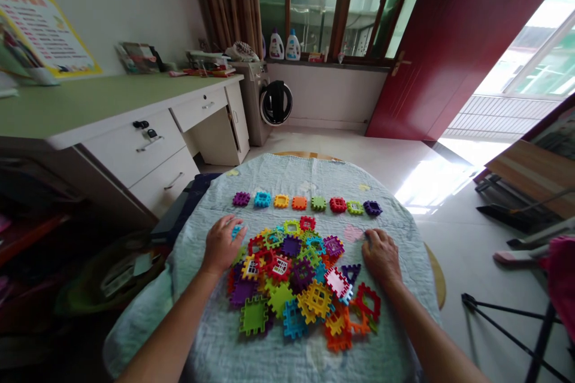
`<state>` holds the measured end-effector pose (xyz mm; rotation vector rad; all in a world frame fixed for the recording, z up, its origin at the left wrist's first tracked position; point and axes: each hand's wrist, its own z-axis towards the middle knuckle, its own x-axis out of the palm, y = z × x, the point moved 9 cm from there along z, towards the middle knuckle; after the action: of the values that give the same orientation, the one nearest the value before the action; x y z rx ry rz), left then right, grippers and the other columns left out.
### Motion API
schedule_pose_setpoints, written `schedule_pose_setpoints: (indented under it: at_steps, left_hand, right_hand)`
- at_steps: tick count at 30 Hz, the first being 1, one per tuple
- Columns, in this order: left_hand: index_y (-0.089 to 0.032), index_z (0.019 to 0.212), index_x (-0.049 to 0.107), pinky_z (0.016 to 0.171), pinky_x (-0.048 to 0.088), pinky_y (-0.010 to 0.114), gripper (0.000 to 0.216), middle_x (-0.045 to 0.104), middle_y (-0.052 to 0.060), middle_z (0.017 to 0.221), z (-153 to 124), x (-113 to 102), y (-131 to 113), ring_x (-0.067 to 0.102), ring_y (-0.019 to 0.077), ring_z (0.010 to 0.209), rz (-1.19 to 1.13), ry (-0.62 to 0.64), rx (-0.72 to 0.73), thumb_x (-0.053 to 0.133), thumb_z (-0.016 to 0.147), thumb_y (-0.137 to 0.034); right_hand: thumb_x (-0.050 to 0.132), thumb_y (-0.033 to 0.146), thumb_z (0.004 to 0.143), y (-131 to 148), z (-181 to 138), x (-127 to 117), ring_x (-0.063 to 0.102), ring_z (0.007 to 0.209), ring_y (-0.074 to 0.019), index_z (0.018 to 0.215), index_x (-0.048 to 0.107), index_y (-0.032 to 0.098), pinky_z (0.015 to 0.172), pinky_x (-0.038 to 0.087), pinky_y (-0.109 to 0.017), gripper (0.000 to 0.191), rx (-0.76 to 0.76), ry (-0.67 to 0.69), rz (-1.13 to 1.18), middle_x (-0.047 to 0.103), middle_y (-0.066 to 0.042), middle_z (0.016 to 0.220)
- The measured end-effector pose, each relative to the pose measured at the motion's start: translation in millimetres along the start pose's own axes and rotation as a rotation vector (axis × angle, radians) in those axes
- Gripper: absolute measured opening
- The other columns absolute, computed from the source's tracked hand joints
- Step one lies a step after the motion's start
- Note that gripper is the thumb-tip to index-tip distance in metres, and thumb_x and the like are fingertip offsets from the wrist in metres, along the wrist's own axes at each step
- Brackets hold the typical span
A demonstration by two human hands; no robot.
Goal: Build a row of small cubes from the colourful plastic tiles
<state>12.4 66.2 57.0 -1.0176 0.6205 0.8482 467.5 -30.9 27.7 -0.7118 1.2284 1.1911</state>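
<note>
My left hand (223,243) is at the left side of a heap of colourful plastic interlocking blocks (291,311). Its thumb and fingers are around a small blue block (236,231), partly hidden by them. To the right of the heap, my right hand (381,255) rests low over the cloth with its fingers curled in. A dark spot shows at its fingertips, too small to name. Beyond both hands runs a row of several spaced blocks, from a purple block (241,198) at the left to a dark blue block (372,208) at the right.
A pale blue cloth (309,175) covers the round table. A green-topped desk (112,99) stands at the left, with a washing machine (256,102) beyond it. At the right are a red door (417,42) and a black metal stand (507,314).
</note>
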Motion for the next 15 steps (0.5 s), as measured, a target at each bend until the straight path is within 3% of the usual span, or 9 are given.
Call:
schedule_pose_setpoints:
  at_steps: [4,10,12,15]
  left_hand:
    - [-0.017,0.101,0.068,0.104,0.044,0.048,0.043,0.067,0.015,0.117,-3.7,7.0,26.5,0.059,0.0317,0.115,0.047,0.012,-0.056,0.044,0.085,-0.049]
    - [-0.019,0.103,0.068,0.099,0.049,0.040,0.044,0.072,0.011,0.110,-8.9,7.7,24.8,0.066,0.0268,0.106,-0.072,0.033,-0.068,0.043,0.086,-0.051]
    - [-0.019,0.103,0.068,0.097,0.050,0.038,0.043,0.073,0.010,0.108,-9.5,6.8,25.6,0.067,0.0256,0.103,-0.109,0.045,-0.085,0.044,0.086,-0.051]
    - [-0.019,0.102,0.068,0.095,0.051,0.038,0.043,0.074,0.010,0.105,-10.7,5.9,27.4,0.068,0.0252,0.101,-0.137,0.052,-0.103,0.044,0.086,-0.050]
  right_hand:
    - [0.048,0.022,0.088,-1.5,-0.7,0.2,0.052,0.112,-0.0260,0.117,0.062,0.017,0.095,0.038,-0.038,0.033,-0.006,-0.010,0.014,0.060,-0.011,0.123]
    - [0.048,0.020,0.083,2.0,-0.2,-2.9,0.055,0.109,-0.0264,0.105,0.066,0.018,0.096,0.040,-0.040,0.029,-0.003,-0.036,0.175,0.064,-0.011,0.117]
    - [0.047,0.018,0.082,24.0,3.3,-3.5,0.057,0.107,-0.0247,0.097,0.067,0.020,0.097,0.041,-0.038,0.025,-0.075,-0.017,0.318,0.066,-0.009,0.111]
    - [0.045,0.018,0.083,82.7,10.3,0.3,0.060,0.103,-0.0219,0.094,0.068,0.022,0.098,0.042,-0.036,0.025,-0.246,0.112,0.500,0.069,-0.007,0.103]
